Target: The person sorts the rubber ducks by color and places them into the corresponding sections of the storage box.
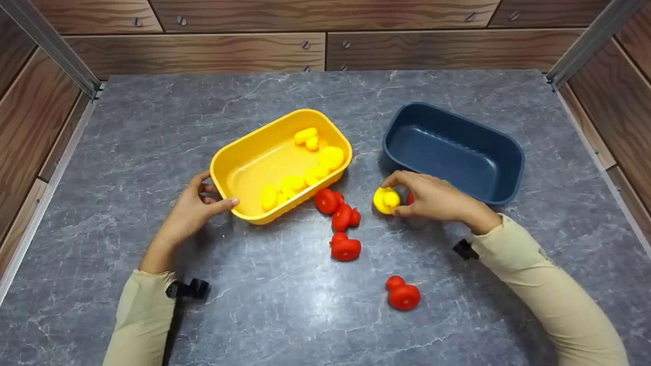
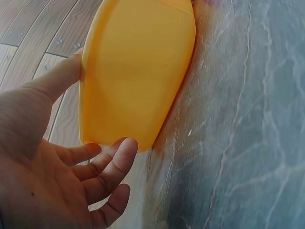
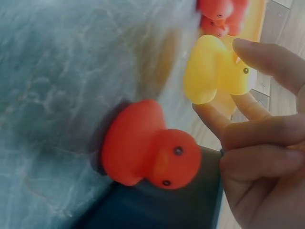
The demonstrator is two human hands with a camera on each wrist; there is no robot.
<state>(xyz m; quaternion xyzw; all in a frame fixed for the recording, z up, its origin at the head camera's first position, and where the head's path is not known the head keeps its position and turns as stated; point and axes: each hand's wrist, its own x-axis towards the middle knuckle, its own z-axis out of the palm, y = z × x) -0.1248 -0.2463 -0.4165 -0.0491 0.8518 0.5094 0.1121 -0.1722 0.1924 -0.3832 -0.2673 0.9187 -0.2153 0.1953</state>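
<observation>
My left hand (image 1: 196, 203) grips the near-left corner of the yellow bin (image 1: 249, 134), thumb over the rim and fingers against the outside wall. In the left wrist view the curled fingers (image 2: 125, 155) lie at the end of the bin. Several yellow rubber ducks (image 1: 292, 185) are in the bin, mostly along its near side. Between thumb and fingertips my right hand (image 1: 432, 198) pinches a yellow rubber duck (image 3: 202, 71), held over the table between the two bins. A red rubber duck (image 3: 136, 143) sits beneath that hand, mostly hidden in the head view.
A dark blue bin (image 1: 452, 129) stands on the right, just beyond my right hand. Red ducks (image 1: 342, 217) form a short row by the yellow bin's near-right corner. Another red duck (image 1: 404, 296) lies nearer me on the grey marbled table (image 1: 254, 305). Wood-patterned panels (image 1: 229, 51) border the table.
</observation>
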